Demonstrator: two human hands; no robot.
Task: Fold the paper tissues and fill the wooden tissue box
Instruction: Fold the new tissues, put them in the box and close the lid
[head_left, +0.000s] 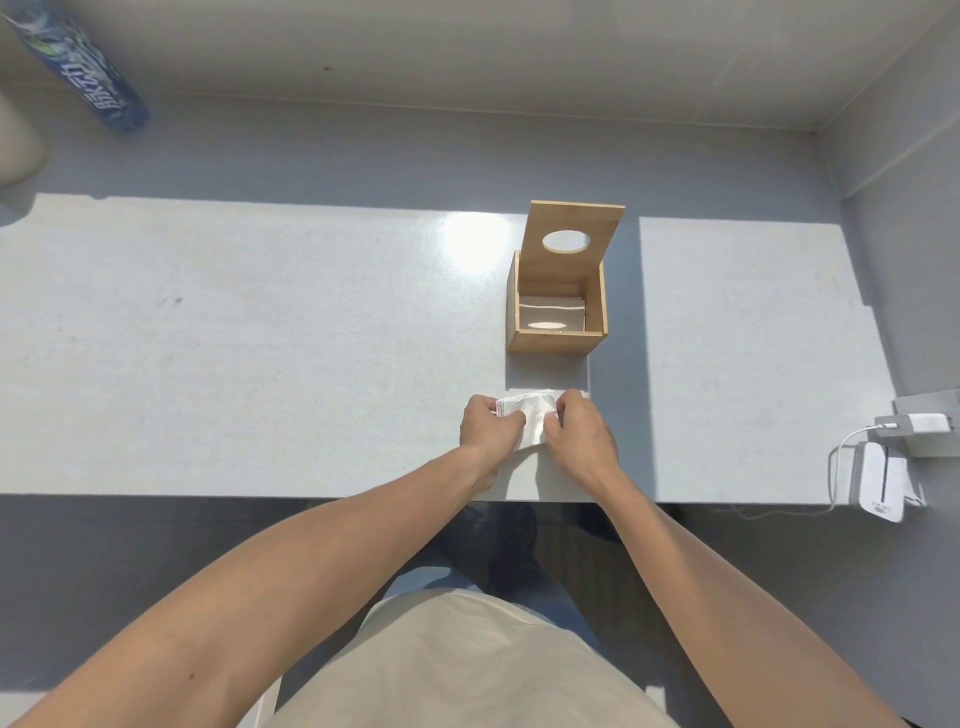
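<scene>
A wooden tissue box (556, 340) stands on the grey table (260, 338), its lid with an oval hole (571, 234) tipped up at the back. White folded tissues (551, 312) lie in its bottom. In front of the box, near the table's front edge, a white paper tissue (527, 418) is pinched between both hands. My left hand (488, 423) grips its left side and my right hand (579, 431) grips its right side. The hands hide much of the tissue.
A blue plastic bottle (85, 67) lies at the far left back. At the right edge sit a white charger with cable (917, 423) and a white device (880, 486). The table's front edge runs just under my wrists.
</scene>
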